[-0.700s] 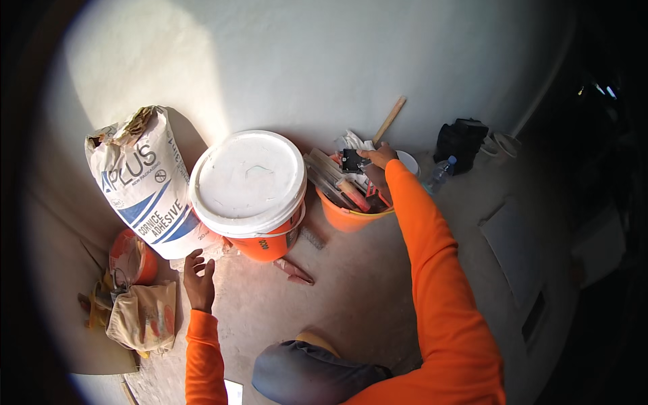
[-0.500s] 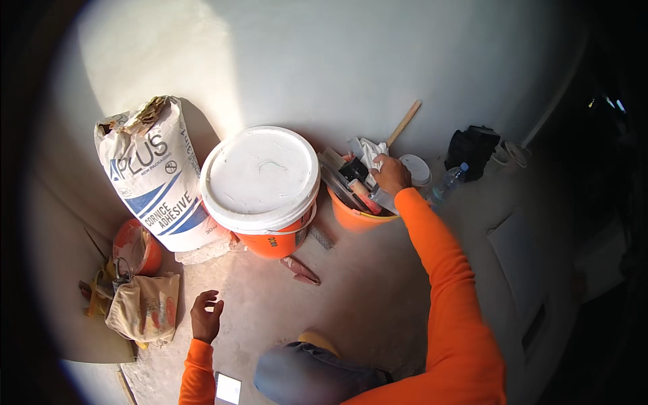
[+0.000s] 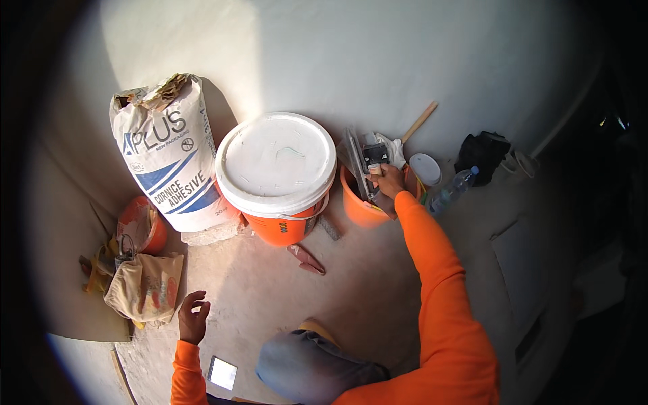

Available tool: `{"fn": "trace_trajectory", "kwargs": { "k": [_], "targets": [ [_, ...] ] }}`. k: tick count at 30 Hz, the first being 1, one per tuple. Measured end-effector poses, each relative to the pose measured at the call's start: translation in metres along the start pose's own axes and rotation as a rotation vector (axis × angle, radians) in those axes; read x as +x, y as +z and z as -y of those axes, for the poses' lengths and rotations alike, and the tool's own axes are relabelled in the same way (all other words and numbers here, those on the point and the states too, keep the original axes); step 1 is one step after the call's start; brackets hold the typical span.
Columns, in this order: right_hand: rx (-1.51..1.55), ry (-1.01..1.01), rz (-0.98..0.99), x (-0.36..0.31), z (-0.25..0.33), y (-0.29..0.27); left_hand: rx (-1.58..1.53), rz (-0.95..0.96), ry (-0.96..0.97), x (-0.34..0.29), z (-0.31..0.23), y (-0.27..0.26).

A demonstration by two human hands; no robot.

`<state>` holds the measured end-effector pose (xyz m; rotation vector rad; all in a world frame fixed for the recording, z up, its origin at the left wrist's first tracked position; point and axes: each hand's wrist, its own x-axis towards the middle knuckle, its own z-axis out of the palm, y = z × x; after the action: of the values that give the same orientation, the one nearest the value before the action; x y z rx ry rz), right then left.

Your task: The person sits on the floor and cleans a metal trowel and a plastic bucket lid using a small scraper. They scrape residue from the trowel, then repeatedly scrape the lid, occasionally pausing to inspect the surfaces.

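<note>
Two hands apart: our right hand (image 3: pixel 389 181) has shifted from the white cloth (image 3: pixel 394 150) to a pale-handled tool (image 3: pixel 375 169) in the orange bucket (image 3: pixel 360 210) at two o'clock, apparently clamped, so we judge it secured; our left hand (image 3: pixel 192 324) hangs empty between seven and eight.

Print on white sack (image 3: pixel 165 155), lidded orange bucket (image 3: pixel 270 231)

A lidded pail (image 3: pixel 277 158) stands between a sack (image 3: pixel 172 158), left, and a tool bucket (image 3: pixel 359 210), right.
</note>
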<state>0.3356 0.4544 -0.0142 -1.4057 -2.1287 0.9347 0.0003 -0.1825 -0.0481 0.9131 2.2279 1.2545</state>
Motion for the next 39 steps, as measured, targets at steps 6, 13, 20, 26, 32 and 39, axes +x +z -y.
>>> {"fn": "trace_trajectory", "kwargs": {
  "k": [6,13,20,26,32,39],
  "targets": [
    [0.781,-0.234,-0.1,-0.019,0.043,-0.04,-0.034,-0.022,0.048,0.008,-0.065,0.02],
    [0.529,-0.632,-0.361,-0.186,0.19,-0.064,-0.171,0.23,0.455,-0.032,-0.226,0.024],
    [0.269,-1.002,-0.008,-0.293,0.299,0.098,-0.463,0.099,0.225,-0.05,-0.239,0.034],
    [0.353,-0.842,0.48,-0.359,0.315,0.26,-0.659,-0.212,-0.302,-0.048,-0.126,-0.017],
    [0.391,0.302,1.08,-0.367,0.222,0.33,-0.734,-0.254,-0.652,-0.078,-0.013,-0.064],
    [0.496,0.351,1.583,-0.387,0.094,0.27,-0.748,-0.328,-0.721,-0.091,0.086,-0.038]
  ]
}}
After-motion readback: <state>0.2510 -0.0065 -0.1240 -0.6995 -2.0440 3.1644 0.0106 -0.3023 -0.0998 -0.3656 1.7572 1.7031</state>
